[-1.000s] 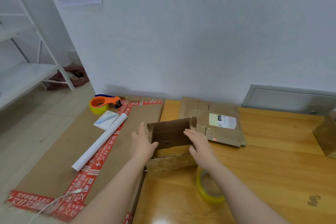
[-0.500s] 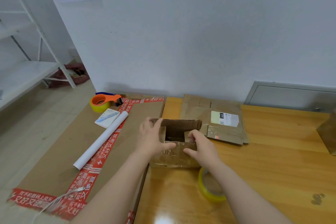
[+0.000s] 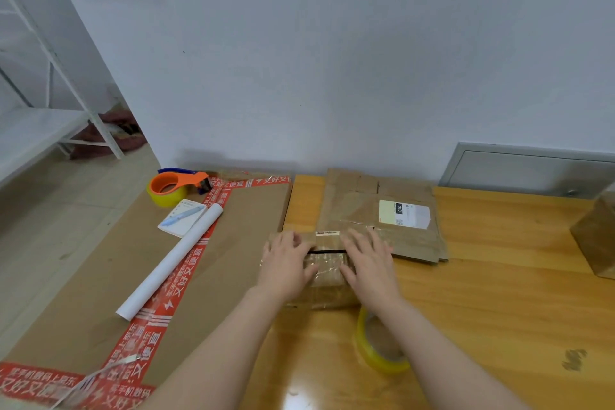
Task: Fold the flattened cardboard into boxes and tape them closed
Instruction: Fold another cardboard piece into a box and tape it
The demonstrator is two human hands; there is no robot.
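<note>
Brown cardboard box point(image 3: 324, 273) sits at the near left edge of the wooden table point(image 3: 499, 293), its top flaps folded down with a thin dark slit between them; the left hand point(image 3: 286, 265) lies flat on its left half, fingers straight, pressing the flaps; the right hand point(image 3: 369, 263) presses the right half likewise, fingers slightly spread; a yellow tape roll point(image 3: 386, 364) stands just beside the box, under the right forearm; flattened cardboard point(image 3: 352, 206) lies just behind.
</note>
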